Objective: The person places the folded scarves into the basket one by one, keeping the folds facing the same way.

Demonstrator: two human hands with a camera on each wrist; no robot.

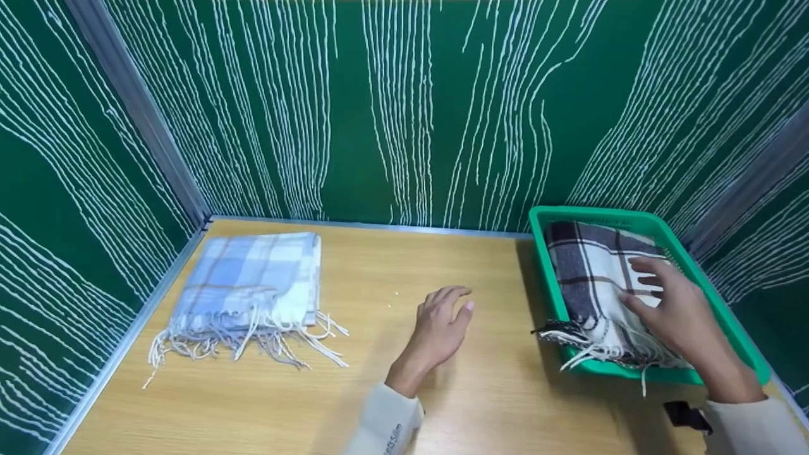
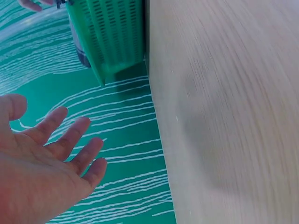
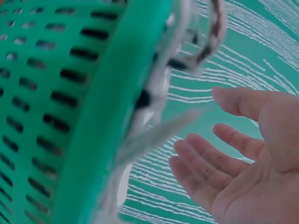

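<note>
A folded plaid scarf in dark brown and white (image 1: 600,278) lies inside a green plastic basket (image 1: 543,265) at the right of the table. Part of its fringe hangs over the basket's near rim. Over the scarf hovers my right hand (image 1: 679,309), fingers spread and holding nothing; the right wrist view shows this hand (image 3: 247,163) apart from the basket rim. My left hand (image 1: 436,325) is above the middle of the table with relaxed fingers and nothing in them. In the left wrist view its palm (image 2: 46,172) faces up beside the fingers.
A folded light blue and white plaid scarf (image 1: 253,278) with loose fringe lies at the table's left. Green walls with wavy white lines (image 1: 398,114) enclose the wooden table (image 1: 404,265) at the back and both sides. Small white specks lie near the table's middle.
</note>
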